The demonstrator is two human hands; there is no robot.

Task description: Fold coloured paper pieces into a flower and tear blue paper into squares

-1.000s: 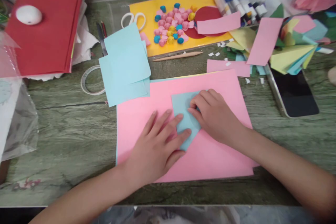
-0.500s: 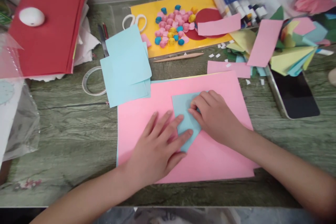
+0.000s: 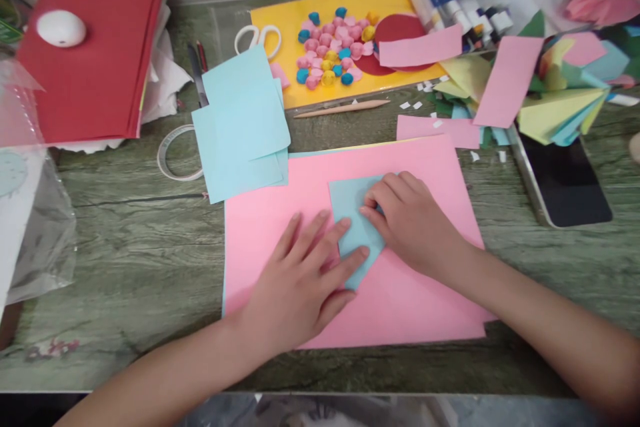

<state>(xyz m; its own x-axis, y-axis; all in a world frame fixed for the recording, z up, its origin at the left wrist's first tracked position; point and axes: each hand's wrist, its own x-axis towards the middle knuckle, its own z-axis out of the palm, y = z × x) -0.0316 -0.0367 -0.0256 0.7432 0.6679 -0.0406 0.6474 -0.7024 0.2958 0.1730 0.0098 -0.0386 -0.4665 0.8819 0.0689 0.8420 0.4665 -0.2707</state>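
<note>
A light-blue sheet of paper [image 3: 357,227] lies on a stack of larger sheets with a pink sheet [image 3: 420,307] on top. My left hand [image 3: 300,280] is spread flat, its palm over the pink sheet. Two of its fingertips press on the left and lower part of the blue paper. On the blue paper's right side, my right hand [image 3: 413,223] is closed, with thumb and index finger pinched together against the paper. That hand covers the blue paper's right edge, so any fold there is hidden.
Blue paper squares [image 3: 243,123] overlap the stack's upper left corner, beside a tape roll [image 3: 167,170]. Behind are white-handled scissors [image 3: 270,40], a pointed wooden stick [image 3: 345,109] and a yellow sheet [image 3: 277,90] bearing small coloured pieces. A phone [image 3: 565,180] lies right, near paper scraps.
Both hands and the blue paper hold almost the same position. The whole view has shifted very slightly.
</note>
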